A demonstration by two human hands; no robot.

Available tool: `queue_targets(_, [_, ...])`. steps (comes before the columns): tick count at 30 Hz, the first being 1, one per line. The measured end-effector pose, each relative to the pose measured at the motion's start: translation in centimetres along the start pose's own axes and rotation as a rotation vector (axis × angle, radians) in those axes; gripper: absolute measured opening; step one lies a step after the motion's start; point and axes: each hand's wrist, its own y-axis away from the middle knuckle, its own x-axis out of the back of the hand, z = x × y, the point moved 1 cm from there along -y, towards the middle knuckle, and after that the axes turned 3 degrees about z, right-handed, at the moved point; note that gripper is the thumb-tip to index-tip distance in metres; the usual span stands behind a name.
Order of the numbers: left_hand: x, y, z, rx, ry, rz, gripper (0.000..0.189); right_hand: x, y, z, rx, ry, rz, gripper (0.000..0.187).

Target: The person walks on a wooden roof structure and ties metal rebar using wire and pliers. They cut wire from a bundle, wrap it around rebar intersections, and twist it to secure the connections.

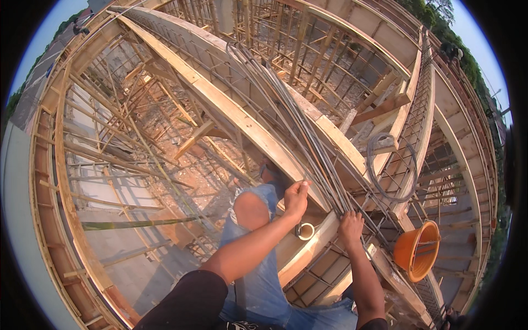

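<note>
A long bundle of steel reinforcing bars (295, 123) runs over the beam formwork towards me. My right hand (350, 227) grips the bars near their close end, fingers curled over them. Just left of the bundle, my left hand (296, 200) has its thumb and fingertips pinched together above a timber formwork edge (235, 113). Something thin may stick out of that pinch, but it is too small to tell. Below my left wrist is a roll of tape (306, 232), seen end-on. My knee (251, 210), in torn jeans, is beside my left forearm.
A coil of wire (392, 198) lies over the rebar cage (416, 107) on the right. Close by hangs an orange bucket (416, 251). Open drops with bamboo props (152, 152) and rubble ground (185, 165) lie below the beams. Another person (450, 53) is at the far right.
</note>
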Motion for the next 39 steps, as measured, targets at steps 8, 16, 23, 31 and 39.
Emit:
queue_targets(8, [-0.3, 0.5, 1.0, 0.047, 0.003, -0.004, 0.025, 0.9, 0.0, 2.6, -0.037, -0.371, -0.094, 0.022])
queue_targets(16, [1.2, -1.5, 0.5, 0.038, 0.285, 0.280, 0.030, 5.0, 3.3, -1.9, -0.150, -0.566, -0.169, 0.021])
queue_targets(23, [3.0, -0.7, 7.4, -0.077, 0.655, 0.313, 0.031, 8.5, 5.9, -2.8, -0.130, -0.664, -0.183, 0.018])
queue_targets(31, [8.5, 1.6, 13.8, -0.265, 0.746, 0.317, 0.029, 9.2, 4.4, -5.1, -0.082, -0.746, -0.173, 0.021])
queue_targets(39, [20.1, -0.5, 21.5, -0.258, 0.424, 0.408, 0.060, 13.8, 18.6, -1.6, -0.010, -0.732, -0.072, 0.036])
